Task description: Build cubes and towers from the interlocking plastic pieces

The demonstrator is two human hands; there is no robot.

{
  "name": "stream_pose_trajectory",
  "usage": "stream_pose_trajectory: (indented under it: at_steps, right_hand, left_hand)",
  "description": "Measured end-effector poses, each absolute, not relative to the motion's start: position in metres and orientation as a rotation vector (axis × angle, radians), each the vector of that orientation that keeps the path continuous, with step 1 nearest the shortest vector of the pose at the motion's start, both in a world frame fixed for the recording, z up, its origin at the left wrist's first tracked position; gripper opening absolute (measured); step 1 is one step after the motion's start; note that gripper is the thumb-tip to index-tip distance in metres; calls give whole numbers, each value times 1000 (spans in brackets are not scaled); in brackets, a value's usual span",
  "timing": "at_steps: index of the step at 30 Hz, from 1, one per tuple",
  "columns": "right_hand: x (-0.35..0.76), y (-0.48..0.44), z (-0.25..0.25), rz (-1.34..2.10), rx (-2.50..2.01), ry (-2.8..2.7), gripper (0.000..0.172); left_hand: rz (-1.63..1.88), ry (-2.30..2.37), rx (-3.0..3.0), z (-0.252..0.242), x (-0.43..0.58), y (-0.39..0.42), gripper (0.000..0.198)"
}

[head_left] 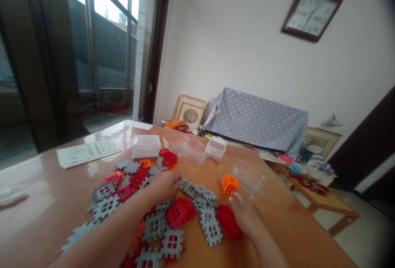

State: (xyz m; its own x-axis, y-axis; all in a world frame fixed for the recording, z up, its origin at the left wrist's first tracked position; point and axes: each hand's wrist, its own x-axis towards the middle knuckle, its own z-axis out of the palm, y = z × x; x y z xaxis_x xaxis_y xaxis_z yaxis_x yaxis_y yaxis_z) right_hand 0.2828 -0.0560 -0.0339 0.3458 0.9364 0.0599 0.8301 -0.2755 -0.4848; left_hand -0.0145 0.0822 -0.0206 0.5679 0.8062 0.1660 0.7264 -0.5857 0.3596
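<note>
Lying just beyond the right fingers [236, 200] are orange pieces [230, 184].

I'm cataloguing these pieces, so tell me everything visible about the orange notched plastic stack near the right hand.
The bright orange notched stack looks plastic and seems made of several toothed pieces layered. It rests on the glossy brown table, beside a clear plastic container and beyond the fingertips of the right hand; whether they touch it is unclear. Finer detail is blurred.
</note>
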Motion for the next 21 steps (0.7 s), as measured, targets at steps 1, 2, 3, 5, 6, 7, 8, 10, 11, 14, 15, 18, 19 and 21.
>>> stream_pose_trajectory:
  at_steps: [1, 2, 3, 5, 6, 7, 8, 10, 11, 14, 15, 18, 19, 21]
  right_hand:
    - [282, -56, -38, 338, -2173, -1557, 48]
    - [280, -55, -41, 342, -2155, -1574, 51]
    - [276, -55, -43, 343, -2137, -1591, 53]
    - [267, -52, -46, 347, -2106, -1626, 55]
    - [264, -51, -47, 350, -2098, -1637, 55]
    - [261, -50, -47, 350, -2097, -1642, 55]
    - [259, -49, -47, 347, -2100, -1640, 54]
    - [259, -47, -47, 327, -2105, -1622, 53]
    - [259, -45, -47, 313, -2099, -1614, 53]
    - [258, -42, -46, 272, -2037, -1604, 51]
    - [257, -41, -45, 261, -2010, -1602, 50]
    - [253, -41, -42, 216, -1942, -1595, 47]
    - [252, -42, -41, 196, -1927, -1596, 47]
    - [249, -43, -40, 162, -1904, -1607, 45]
  left_hand:
    - [480, 1258, 2525, -19, -16, 83, 21]
    - [513, 1245, 2499, -17, -16, 84, 21]
    - [553, 1232, 2474, -14, -17, 84, 22]
    - [634, 1209, 2426, -8, -18, 83, 23]
    - [663, 1199, 2405, -4, -17, 82, 24]
    - [683, 1194, 2386, 0, -17, 81, 25]
    - [691, 1191, 2372, 3, -16, 80, 25]
    - [681, 1192, 2359, 9, -15, 79, 24]
    - [663, 1189, 2363, 11, -14, 80, 24]
    - [591, 1187, 2389, 15, -11, 84, 25]
    - [570, 1189, 2397, 16, -10, 86, 26]
    - [501, 1187, 2426, 14, -1, 90, 30]
    - [470, 1181, 2439, 13, 4, 91, 31]
    - [401, 1168, 2465, 8, 14, 90, 31]
